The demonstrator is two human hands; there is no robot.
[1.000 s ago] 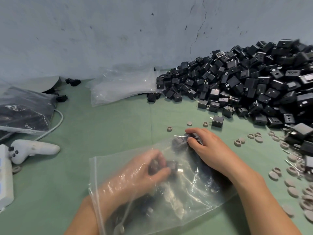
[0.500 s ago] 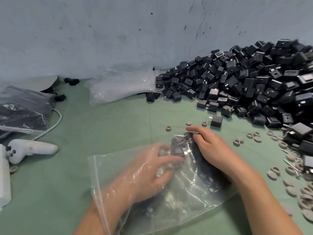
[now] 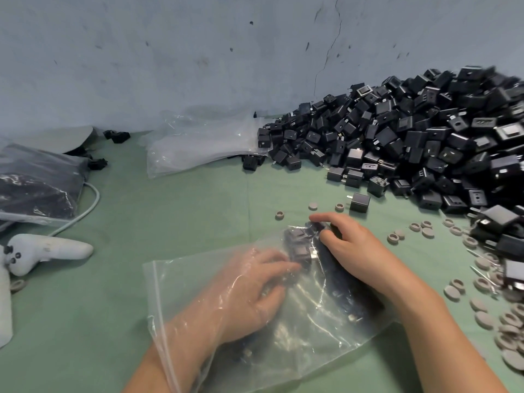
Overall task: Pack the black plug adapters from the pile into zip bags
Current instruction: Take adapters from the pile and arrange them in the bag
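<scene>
— What lies at the left edge?

— A white controller on the green table, with a pale cable curving behind it. Above that is a filled bag, dark with packed pieces. Farther along, against the wall, sits a stack of empty bags.

— And in the middle?

— The zip bag lies flat on the table, its mouth toward the person. The left hand is inside it up to the wrist, fingers stretched nearly straight and gripping nothing; their tips touch the adapters in the bag, which are bunched at the bag's far end.

— The right hand?

— It is outside the bag, with fingers and thumb curled over that far end, gripping the plastic with the adapters under it.

— And beyond it?

— One loose adapter stands just past the fingertips. The pile of black plug adapters fills the right side against the wall. Grey round caps are scattered along the pile's near edge.
</scene>
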